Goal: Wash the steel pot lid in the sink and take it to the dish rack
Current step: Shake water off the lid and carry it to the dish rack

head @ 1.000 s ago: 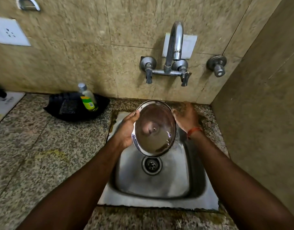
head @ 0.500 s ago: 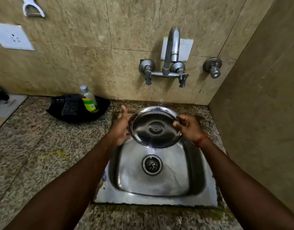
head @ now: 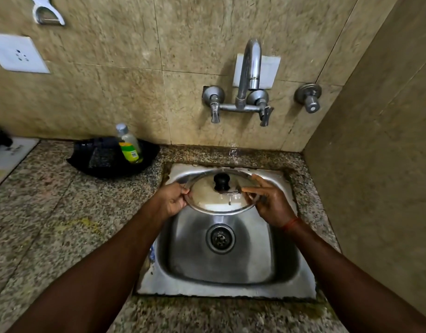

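The steel pot lid (head: 214,200) is held over the back of the steel sink (head: 221,282), top side up, with its black knob (head: 221,181) showing. My left hand (head: 172,199) grips the lid's left rim. My right hand (head: 271,204) holds the right rim, fingers lying across the lid's top. A thin stream of water falls from the tap (head: 251,75) onto the lid near my right fingers. No dish rack is in view.
A black tray (head: 103,162) with a clear soap bottle (head: 129,145) stands on the granite counter (head: 50,212) left of the sink. A tiled wall closes in on the right. A separate valve (head: 308,97) sits right of the tap.
The lid has been turned over from its shiny underside facing me to knob side up, and lowered flatter over the sink. Both hands moved down with it.
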